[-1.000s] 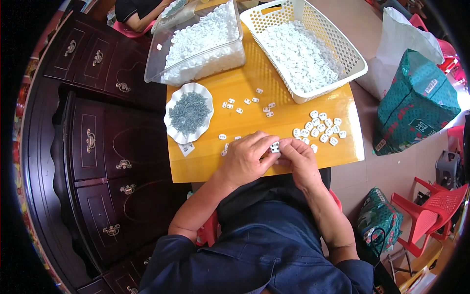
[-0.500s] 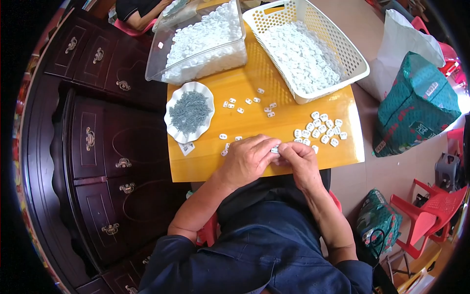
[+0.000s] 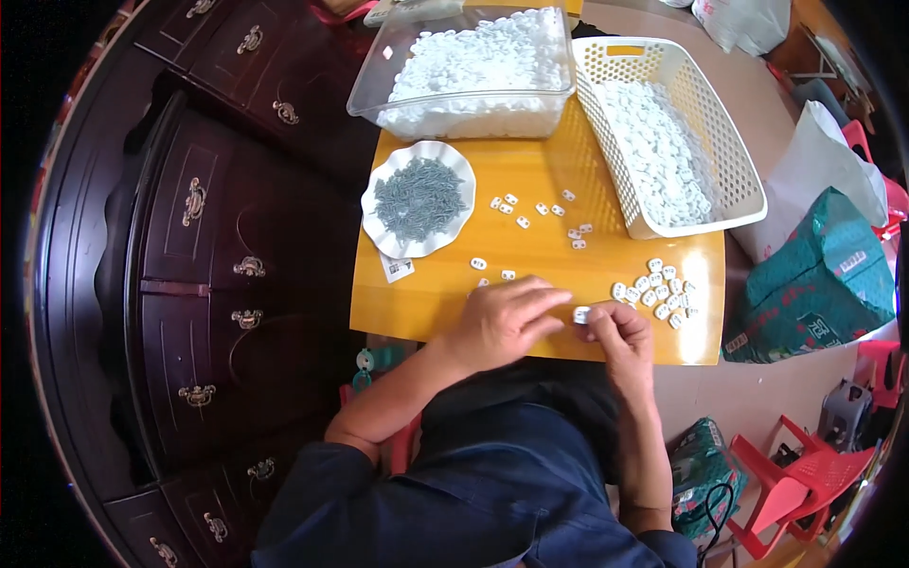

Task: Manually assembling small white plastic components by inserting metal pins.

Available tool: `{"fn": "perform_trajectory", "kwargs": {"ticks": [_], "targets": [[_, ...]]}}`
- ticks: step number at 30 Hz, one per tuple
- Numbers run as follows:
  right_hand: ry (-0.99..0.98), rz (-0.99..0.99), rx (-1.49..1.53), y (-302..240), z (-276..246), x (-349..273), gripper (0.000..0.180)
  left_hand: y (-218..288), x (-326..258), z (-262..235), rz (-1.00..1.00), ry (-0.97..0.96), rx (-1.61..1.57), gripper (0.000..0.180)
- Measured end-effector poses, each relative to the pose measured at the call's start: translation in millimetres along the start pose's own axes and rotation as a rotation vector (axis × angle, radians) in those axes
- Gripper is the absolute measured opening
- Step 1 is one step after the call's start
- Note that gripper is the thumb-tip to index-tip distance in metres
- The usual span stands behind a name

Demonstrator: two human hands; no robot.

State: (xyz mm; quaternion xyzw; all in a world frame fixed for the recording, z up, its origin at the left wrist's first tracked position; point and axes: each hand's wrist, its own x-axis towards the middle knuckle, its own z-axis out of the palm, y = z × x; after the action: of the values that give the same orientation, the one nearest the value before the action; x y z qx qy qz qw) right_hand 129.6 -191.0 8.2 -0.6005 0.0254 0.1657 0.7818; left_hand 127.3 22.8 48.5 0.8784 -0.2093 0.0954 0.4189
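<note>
Between the thumb and forefinger of my right hand [image 3: 623,341] is a small white plastic piece [image 3: 580,314], held above the table's near edge. My left hand [image 3: 502,322] is just left of it, thumb and fingers apart, holding nothing I can see. Several like pieces [image 3: 653,293] are grouped on the table beyond my right hand. Others, showing two dark holes, lie scattered in the middle, such as one white piece [image 3: 523,222]. A scalloped white dish [image 3: 464,175] heaped with grey screws [image 3: 417,199] stands beyond my left hand.
At the back of the yellow table [image 3: 530,260] stand a clear plastic bin [image 3: 454,109] and a white perforated basket [image 3: 739,189], both full of white pieces. Dark wooden drawers [image 3: 180,275] line the left. Green bags [image 3: 814,284] and a red chair [image 3: 805,473] are at the right.
My hands have come apart; the left has let go of the white piece, which stays in the right. The whole view has shifted, with the table now further right and lower.
</note>
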Motion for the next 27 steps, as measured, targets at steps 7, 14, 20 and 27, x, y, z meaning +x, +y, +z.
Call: {"fn": "perform_trajectory", "kwargs": {"ticks": [7, 14, 20, 27], "targets": [[0.114, -0.155, -0.793, -38.0, -26.7, 15.4, 0.022, -56.7, -27.3, -49.8, -0.211, 0.117, 0.299, 0.017], [0.161, -0.228, -1.087, -43.3, -34.1, 20.9, 0.021, -60.2, -41.2, -53.7, -0.281, 0.033, 0.289, 0.016], [0.214, -0.264, -1.163, -42.8, -35.4, 25.9, 0.018, -53.8, -45.3, -49.0, -0.274, 0.024, 0.280, 0.015], [0.259, -0.264, -1.157, -42.3, -26.9, 29.4, 0.014, -54.9, -54.8, -45.0, -0.262, 0.056, 0.353, 0.010]]}}
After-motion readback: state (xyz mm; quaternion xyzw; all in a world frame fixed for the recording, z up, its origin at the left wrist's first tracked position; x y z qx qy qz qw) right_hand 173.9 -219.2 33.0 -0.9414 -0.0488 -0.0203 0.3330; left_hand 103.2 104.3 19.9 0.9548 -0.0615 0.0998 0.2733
